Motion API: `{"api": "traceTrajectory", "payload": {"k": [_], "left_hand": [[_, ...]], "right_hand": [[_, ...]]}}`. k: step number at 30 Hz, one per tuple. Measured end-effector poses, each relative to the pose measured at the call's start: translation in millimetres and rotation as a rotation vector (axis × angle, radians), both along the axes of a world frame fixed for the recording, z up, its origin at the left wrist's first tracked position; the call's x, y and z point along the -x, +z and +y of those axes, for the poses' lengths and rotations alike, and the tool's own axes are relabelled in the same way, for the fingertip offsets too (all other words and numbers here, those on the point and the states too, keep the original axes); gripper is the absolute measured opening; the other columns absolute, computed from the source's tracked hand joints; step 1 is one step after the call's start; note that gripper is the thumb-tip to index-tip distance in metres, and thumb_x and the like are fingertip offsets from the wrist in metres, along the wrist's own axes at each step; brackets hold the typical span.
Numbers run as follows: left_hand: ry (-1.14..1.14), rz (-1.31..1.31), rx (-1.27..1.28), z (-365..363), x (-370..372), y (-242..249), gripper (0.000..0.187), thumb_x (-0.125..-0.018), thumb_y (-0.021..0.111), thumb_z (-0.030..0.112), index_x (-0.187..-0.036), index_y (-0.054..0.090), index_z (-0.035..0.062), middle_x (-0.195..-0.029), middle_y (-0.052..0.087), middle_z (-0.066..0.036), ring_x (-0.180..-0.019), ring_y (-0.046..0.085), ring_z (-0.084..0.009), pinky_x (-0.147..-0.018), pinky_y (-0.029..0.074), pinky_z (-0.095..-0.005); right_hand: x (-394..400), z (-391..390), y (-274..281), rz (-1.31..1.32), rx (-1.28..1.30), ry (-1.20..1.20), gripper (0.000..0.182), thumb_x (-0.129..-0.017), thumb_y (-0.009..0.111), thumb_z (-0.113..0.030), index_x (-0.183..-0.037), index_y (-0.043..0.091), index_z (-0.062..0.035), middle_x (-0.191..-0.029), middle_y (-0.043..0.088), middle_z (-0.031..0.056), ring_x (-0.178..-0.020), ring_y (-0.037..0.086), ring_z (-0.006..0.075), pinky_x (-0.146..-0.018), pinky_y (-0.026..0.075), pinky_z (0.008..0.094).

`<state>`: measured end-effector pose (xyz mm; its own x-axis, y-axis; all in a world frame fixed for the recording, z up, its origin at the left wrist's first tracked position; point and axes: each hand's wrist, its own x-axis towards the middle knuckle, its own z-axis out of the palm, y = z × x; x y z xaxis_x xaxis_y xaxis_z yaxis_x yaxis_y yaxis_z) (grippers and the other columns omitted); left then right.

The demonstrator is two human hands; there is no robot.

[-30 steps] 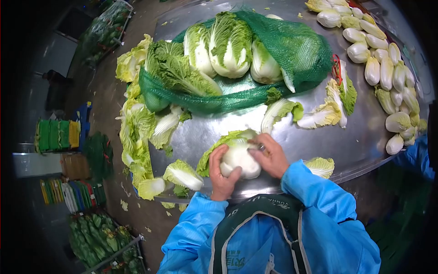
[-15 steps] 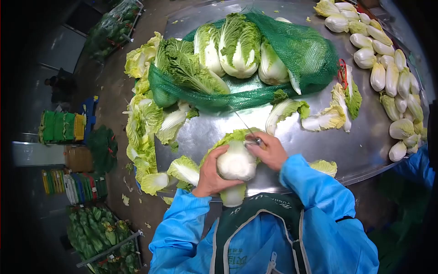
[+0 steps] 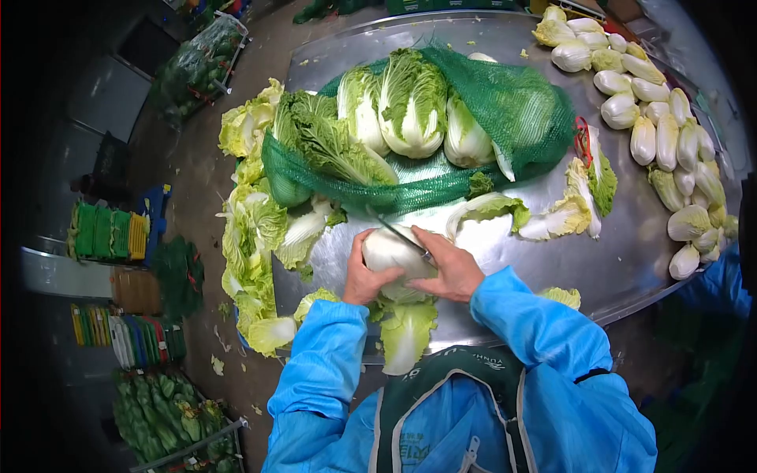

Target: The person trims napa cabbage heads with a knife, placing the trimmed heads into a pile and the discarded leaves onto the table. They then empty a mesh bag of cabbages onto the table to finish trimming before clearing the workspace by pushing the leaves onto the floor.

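Note:
A white-based cabbage (image 3: 393,251) is between my two hands near the table's front edge. My left hand (image 3: 367,272) wraps round its left side. On its right side, my right hand (image 3: 449,270) holds a knife (image 3: 400,236), with the blade pointing up and left across the cabbage, and also presses on the cabbage. A loose green leaf (image 3: 408,333) hangs below it toward my apron. Beyond my hands, a green mesh bag (image 3: 410,187) lies open around several whole cabbages (image 3: 412,106).
Trimmed leaves (image 3: 254,229) are heaped along the table's left edge. Several peeled cabbages (image 3: 666,142) lie along the right. More loose leaves (image 3: 561,217) rest on the metal table (image 3: 544,260). Crates (image 3: 106,230) and a cart of bagged vegetables (image 3: 165,418) stand at the left.
The cabbage has turned and moved slightly up, its base now facing away from me. Both hands have shifted round it, and the leaf below it shows more fully.

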<state>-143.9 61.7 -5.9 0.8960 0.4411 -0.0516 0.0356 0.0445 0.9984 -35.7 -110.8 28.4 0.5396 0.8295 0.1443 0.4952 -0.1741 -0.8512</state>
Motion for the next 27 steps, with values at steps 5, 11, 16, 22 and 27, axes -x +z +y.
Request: {"api": "traceTrajectory", "payload": {"k": [5,11,16,22,27], "left_hand": [[0.253,0.023,-0.042,-10,-19,27,0.064,-0.064,0.081,0.014,-0.115,0.046,-0.0013,-0.104,0.058,-0.011,-0.092,0.058,-0.0181,-0.082,0.048,-0.0308],[0.155,0.025,0.075,-1,-20,49,0.062,-0.067,0.079,0.019,-0.115,0.047,-0.0008,-0.105,0.059,-0.011,-0.092,0.058,-0.018,-0.081,0.049,-0.0306],[-0.085,-0.037,0.57,30,8,23,0.088,-0.07,0.068,0.056,-0.134,0.038,0.0026,-0.124,0.053,-0.018,-0.11,0.056,-0.0283,-0.096,0.045,-0.0395],[0.0,-0.302,0.959,7,9,28,0.09,-0.072,0.065,0.06,-0.139,0.034,0.0083,-0.136,0.045,-0.014,-0.121,0.047,-0.0319,-0.103,0.037,-0.0467],[0.097,-0.301,1.115,-7,8,21,0.075,-0.083,0.055,0.057,-0.137,0.036,0.01,-0.134,0.047,-0.013,-0.124,0.045,-0.0298,-0.104,0.037,-0.0462]], "right_hand": [[-18,10,8,0.097,0.006,-0.125,0.068,-0.07,0.074,-0.026,-0.127,0.046,-0.0017,-0.105,0.06,0.0207,-0.088,0.063,0.0332,-0.077,0.05,0.0387],[-60,9,64,0.072,0.293,0.122,0.046,-0.071,0.065,-0.02,-0.113,0.057,-0.0043,-0.086,0.064,0.0214,-0.081,0.063,0.037,-0.073,0.049,0.0423],[-111,-14,30,-0.144,0.314,-0.039,0.05,-0.072,0.064,-0.011,-0.12,0.052,-0.0022,-0.075,0.062,0.014,-0.065,0.061,0.0178,-0.062,0.049,0.031],[-56,-27,64,0.796,0.23,0.084,0.069,-0.079,0.069,-0.04,-0.134,0.042,-0.0077,-0.059,0.047,-0.0034,-0.048,0.048,0.0051,-0.042,0.036,0.0206],[-21,-26,25,1.246,-0.062,0.048,0.055,-0.078,0.073,-0.029,-0.119,0.05,-0.0005,-0.071,0.057,0.0003,-0.054,0.055,0.0075,-0.046,0.046,0.0209]]}}
